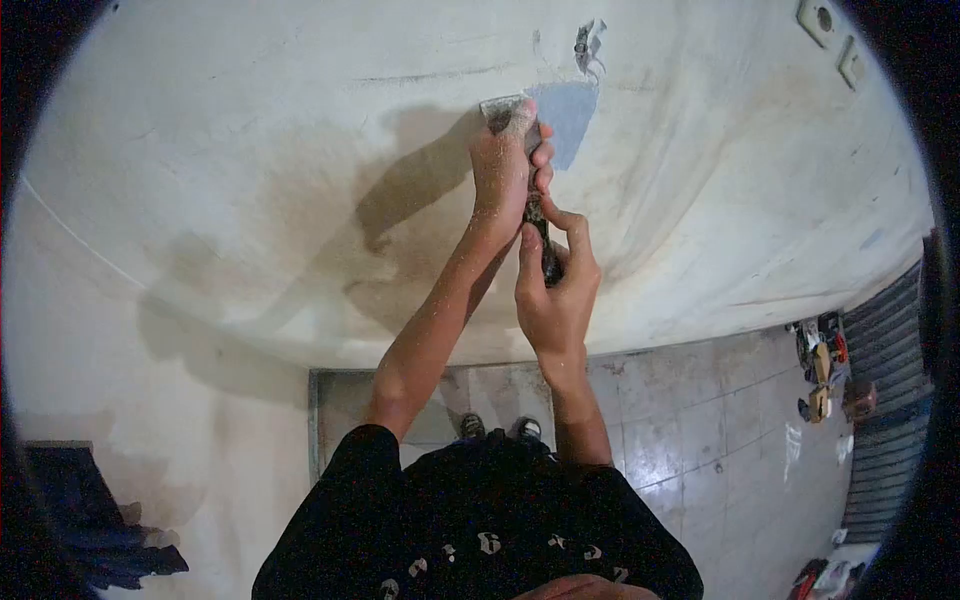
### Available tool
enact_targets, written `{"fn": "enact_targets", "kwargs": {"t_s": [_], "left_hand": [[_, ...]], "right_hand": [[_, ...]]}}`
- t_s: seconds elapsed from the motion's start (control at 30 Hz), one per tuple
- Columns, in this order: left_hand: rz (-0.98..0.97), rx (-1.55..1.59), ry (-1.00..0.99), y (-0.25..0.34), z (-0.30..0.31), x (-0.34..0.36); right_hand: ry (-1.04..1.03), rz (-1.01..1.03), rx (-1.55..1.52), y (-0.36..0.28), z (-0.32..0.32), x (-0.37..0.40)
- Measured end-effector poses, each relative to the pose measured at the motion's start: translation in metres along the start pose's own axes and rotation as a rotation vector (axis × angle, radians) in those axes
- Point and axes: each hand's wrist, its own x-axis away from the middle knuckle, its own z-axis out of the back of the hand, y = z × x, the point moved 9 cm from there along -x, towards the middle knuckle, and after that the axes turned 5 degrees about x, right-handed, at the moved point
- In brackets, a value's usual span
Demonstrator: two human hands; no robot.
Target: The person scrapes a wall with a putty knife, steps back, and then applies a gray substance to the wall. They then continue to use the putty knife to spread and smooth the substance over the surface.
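Observation:
A scraper [502, 103] with a pale, dusty blade is pressed to the wall [300, 170], its dark handle pointing down toward me. My left hand [503, 170] is closed around its upper part, just behind the blade, with the thumb lying along it. Lower down, the fingers and thumb of my right hand [560, 295] pinch the dark handle. Beside the blade on the right is a grey-blue patch [567, 120] where the surface coat is gone. Fine dust specks my left hand and forearm.
Above the patch is a small damaged hole [588, 48]. Two socket plates [820, 22] sit at the upper right. Below lies a tiled floor [690, 420], with a pile of tools [822, 370] near a corrugated shutter [888, 400]. Dark cloth [95, 515] hangs at lower left.

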Motion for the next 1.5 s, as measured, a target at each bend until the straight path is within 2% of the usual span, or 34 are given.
{"fn": "enact_targets", "kwargs": {"t_s": [0.17,0.27,0.37,0.4,0.5,0.67,0.8,0.9,0.93,1.0,1.03,1.07,1.1,1.13,1.17,1.2,1.27,1.37,1.47,1.5], "left_hand": [[-0.017,-0.067,-0.028,-0.006,0.009,-0.004],[-0.038,-0.003,-0.063,0.01,-0.004,-0.005],[-0.007,0.015,-0.065,-0.011,0.013,-0.005],[0.016,0.035,-0.062,-0.011,0.013,-0.005],[0.038,0.079,-0.02,-0.023,0.025,0.009],[0.044,-0.025,-0.062,-0.027,0.031,-0.009],[0.048,-0.108,-0.142,-0.029,0.037,-0.009],[0.22,-0.066,-0.163,-0.118,0.092,-0.01],[0.124,-0.478,-0.222,-0.175,0.151,0.002],[-0.121,-1.426,-0.244,-0.286,0.265,0.026],[0.305,-0.97,-0.101,-0.3,0.299,0.089],[0.424,-0.932,0.031,-0.391,0.421,0.153],[0.568,-1.125,0.125,-0.426,0.489,0.23],[0.748,-1.258,0.109,-0.438,0.531,0.316],[0.908,-1.354,0.07,-0.427,0.564,0.398],[1.044,-1.403,0.054,-0.408,0.587,0.471],[1.244,-1.399,0.135,-0.357,0.608,0.571],[1.399,-1.352,0.286,-0.303,0.602,0.658],[1.411,-1.365,0.342,-0.305,0.592,0.696],[1.374,-1.404,0.294,-0.319,0.586,0.695]], "right_hand": [[0.069,0.141,0.035,0.001,-0.003,0.007],[-0.049,-0.109,0.037,-0.016,-0.001,-0.008],[0.066,0.057,0.038,0.004,-0.005,0.016],[0.031,-0.054,0.013,0.008,-0.009,0.017],[-0.068,-0.164,0.088,-0.005,-0.005,0.019],[0.073,-0.037,-0.01,0.027,-0.02,0.03],[0.056,0.003,0.016,0.074,-0.036,0.033],[0.088,0.067,0.029,0.146,-0.038,0.065],[0.083,0.024,0.06,0.177,-0.034,0.087],[-0.09,-0.172,0.38,0.26,-0.018,0.149],[-0.325,-0.346,0.631,0.329,-0.006,0.198],[-0.436,-0.492,0.715,0.425,0.015,0.268],[-0.448,-0.587,0.757,0.44,0.059,0.325],[-0.707,-0.749,0.954,0.498,0.105,0.414],[-0.806,-0.984,0.878,0.53,0.162,0.494],[-0.873,-1.122,0.87,0.54,0.218,0.551],[-0.956,-1.269,0.897,0.522,0.304,0.632],[-1.006,-1.396,0.891,0.483,0.386,0.703],[-1.014,-1.433,0.88,0.475,0.429,0.737],[-1.016,-1.423,0.873,0.479,0.436,0.741]]}}
